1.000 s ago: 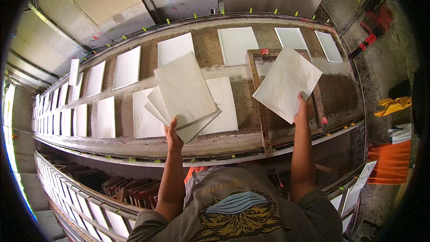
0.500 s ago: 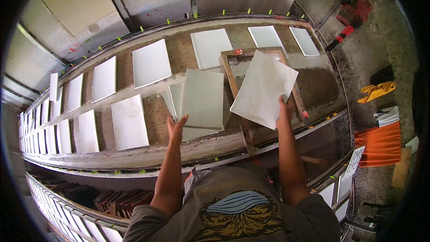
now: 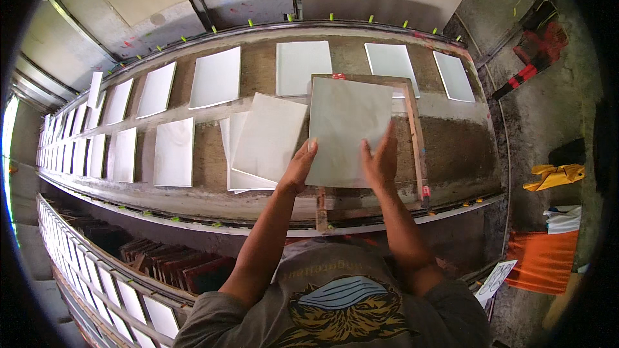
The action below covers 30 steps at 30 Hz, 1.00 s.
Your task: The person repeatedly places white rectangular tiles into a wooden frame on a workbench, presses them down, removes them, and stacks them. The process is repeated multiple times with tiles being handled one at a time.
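In front of me a pale grey-white rectangular panel (image 3: 351, 132) is raised above a wooden frame. My left hand (image 3: 300, 167) is closed on its lower left edge, thumb on the near face and the other fingers mostly hidden. At its lower right edge my right hand (image 3: 382, 164) is open, fingers stretched upward and thumb apart, close to the panel or touching it. Whether another panel lies behind the held one cannot be seen. To the left of it rests a fanned pile of similar panels (image 3: 267, 138), the top one faintly stained. The wooden frame (image 3: 417, 135) lies partly behind the held panel.
The long brown-stained table (image 3: 458, 132) carries rows of white panels (image 3: 216, 77), with green clips (image 3: 332, 17) along its edges. Below left runs another table with panels (image 3: 160, 316). An orange cloth (image 3: 541, 261) and a yellow cloth (image 3: 556, 177) are at the right.
My left hand has moved right, away from the pile, and my right hand has come inward. The panel before me now stands straighter. My right hand's grip has loosened, fingers spread. The view has shifted.
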### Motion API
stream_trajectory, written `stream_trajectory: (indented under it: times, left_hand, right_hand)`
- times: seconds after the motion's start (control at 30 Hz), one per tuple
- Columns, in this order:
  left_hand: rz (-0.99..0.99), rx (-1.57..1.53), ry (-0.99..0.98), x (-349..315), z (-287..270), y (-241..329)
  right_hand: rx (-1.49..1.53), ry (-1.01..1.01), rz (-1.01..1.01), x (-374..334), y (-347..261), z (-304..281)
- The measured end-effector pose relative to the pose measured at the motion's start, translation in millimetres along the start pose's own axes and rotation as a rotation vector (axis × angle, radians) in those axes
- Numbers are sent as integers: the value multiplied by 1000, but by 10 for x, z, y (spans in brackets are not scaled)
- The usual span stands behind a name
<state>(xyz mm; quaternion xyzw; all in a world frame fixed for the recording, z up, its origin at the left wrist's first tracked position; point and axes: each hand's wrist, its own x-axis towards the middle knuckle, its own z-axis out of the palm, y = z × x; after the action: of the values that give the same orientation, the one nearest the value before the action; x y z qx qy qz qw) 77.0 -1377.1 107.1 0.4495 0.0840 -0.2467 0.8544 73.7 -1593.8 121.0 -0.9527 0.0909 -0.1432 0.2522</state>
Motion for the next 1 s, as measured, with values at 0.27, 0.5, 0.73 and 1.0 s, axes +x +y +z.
stream_trajectory:
  times: [0.27,0.5,0.73,1.0]
  left_hand:
    - [282,65,63,242,440,-729]
    - [206,271,150,130,481,-995]
    - [290,271,226,264,463,-941]
    - [395,1033,753,399,305,-583]
  right_hand:
    - [-16,-138,-315,1225,268,-163]
    - [-26,-635,-233,1267,468,-239]
    - [617,-290,143,1111,1335,-97]
    - [851,5,321,967,1627,132]
